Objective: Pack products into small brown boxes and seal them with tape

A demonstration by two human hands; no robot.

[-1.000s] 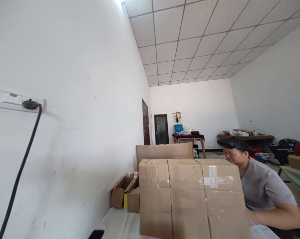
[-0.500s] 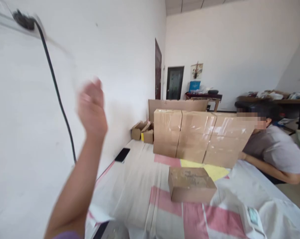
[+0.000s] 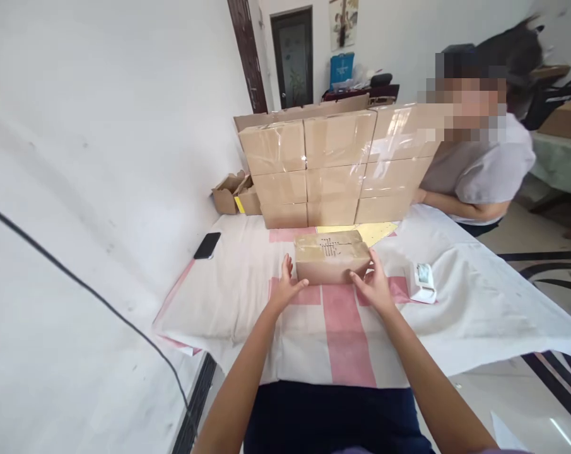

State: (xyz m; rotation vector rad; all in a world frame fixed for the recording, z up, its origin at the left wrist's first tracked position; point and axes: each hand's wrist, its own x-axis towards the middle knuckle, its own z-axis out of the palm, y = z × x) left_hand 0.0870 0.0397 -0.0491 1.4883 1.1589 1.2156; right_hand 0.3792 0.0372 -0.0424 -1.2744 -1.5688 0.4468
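A small taped cardboard box (image 3: 330, 271) with dark printing on its top lies on the cloth-covered table, in front of me. At its left end is my left hand (image 3: 286, 287), fingers apart and thumb stretched toward the front lower corner; a slim gap seems to separate the fingers from the box. My right hand (image 3: 375, 284) is spread around the right end, with the thumb over the front face and the fingers along the side. Whether it presses on the cardboard I cannot tell. Just behind the box lies a yellow sheet (image 3: 377, 233).
Behind stands a wall of stacked, taped cartons (image 3: 335, 167). A person (image 3: 484, 164) leans at its right end. A phone (image 3: 207, 246) lies near the left wall, and a white device with a pale green panel (image 3: 422, 284) sits to the right. Open cartons (image 3: 226, 194) stand back left.
My view has tilted down. My left hand, raised and blurred near the wall before, is now beside the small box. My right hand has come into view at its other end.
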